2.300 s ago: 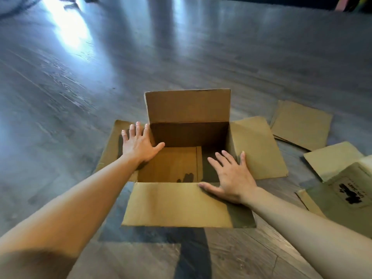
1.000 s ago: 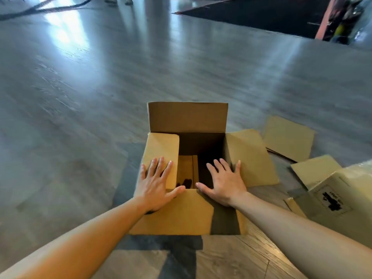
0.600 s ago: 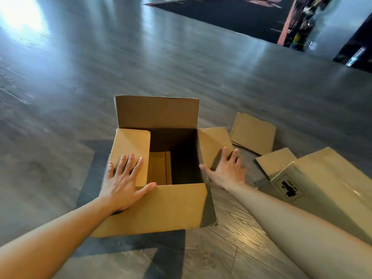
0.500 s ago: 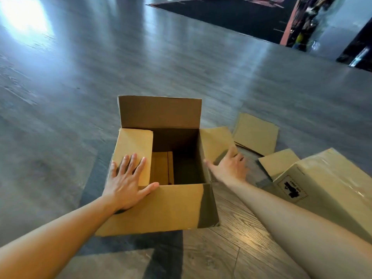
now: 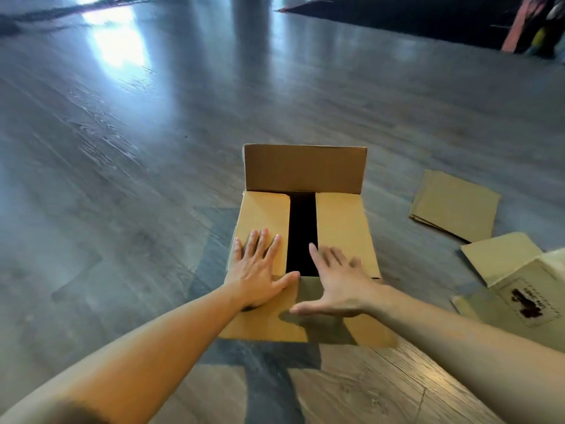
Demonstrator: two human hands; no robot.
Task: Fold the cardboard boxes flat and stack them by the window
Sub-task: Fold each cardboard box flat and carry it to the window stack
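A brown cardboard box (image 5: 305, 169) stands on the grey wood floor in front of me. Its far flap is upright and the near flap hangs toward me. Both side flaps are folded in over the opening, leaving a dark gap between them. My left hand (image 5: 260, 270) lies flat with straight fingers on the left side flap. My right hand (image 5: 339, 280) is spread flat over the right side flap and looks blurred. A flattened box (image 5: 455, 203) lies on the floor to the right.
Another box with a black printed mark (image 5: 526, 289) sits at the right edge, one flap sticking out. A dark rug (image 5: 412, 16) and coloured objects lie at the far right. Bright light reflects off the floor at the far left.
The right side flap, which lay open outward, is now folded in over the opening under my right hand. My left hand stays on the left flap.
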